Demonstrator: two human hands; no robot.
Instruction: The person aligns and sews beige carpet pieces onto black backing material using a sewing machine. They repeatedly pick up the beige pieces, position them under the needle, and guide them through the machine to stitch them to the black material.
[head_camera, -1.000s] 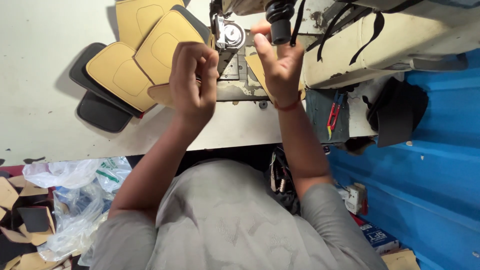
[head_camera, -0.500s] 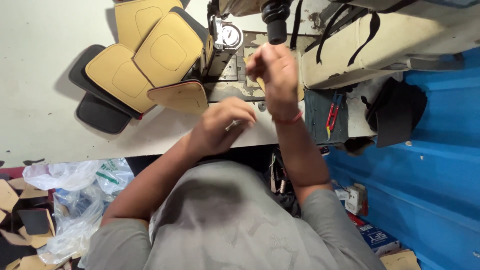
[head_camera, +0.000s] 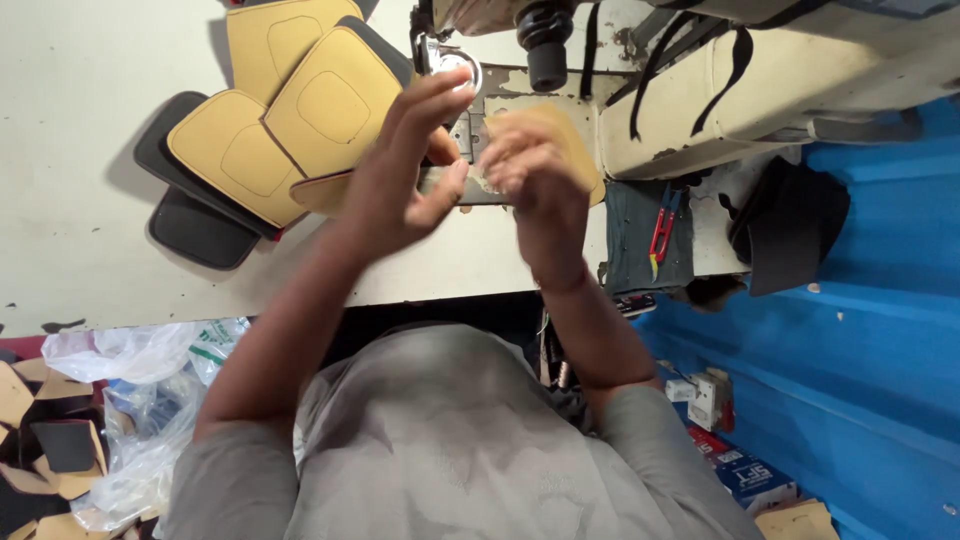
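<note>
A tan leather piece (head_camera: 560, 130) lies flat on the bed of a sewing machine (head_camera: 530, 40), at the far middle of a pale worktable (head_camera: 80, 150). The right hand (head_camera: 530, 175) rests on this piece, fingers curled down onto it; motion blur hides whether it pinches the leather or only presses it. The left hand (head_camera: 405, 170) is lifted just left of it, fingers spread and loose, holding nothing, its fingertips near the machine's shiny round metal part (head_camera: 455, 65).

To the left, a fanned stack of tan padded panels (head_camera: 300, 120) with black backing overlaps toward the table's far edge; left of the stack the tabletop is bare. The near table edge runs just in front of the person's grey-shirted chest. Right of the machine, red-handled snips (head_camera: 662, 232) hang against a dark cloth, and a black pouch (head_camera: 790, 225) hangs by a blue wall (head_camera: 880, 330).

On the floor near left, a clear plastic bag (head_camera: 130, 400) with a green mark sits among tan and black offcuts. Near right lie a small white box (head_camera: 705, 400) and a flat red and blue package (head_camera: 745, 470).

Half a second ago the left hand was low at the near table edge; it has since risen to the machine.
</note>
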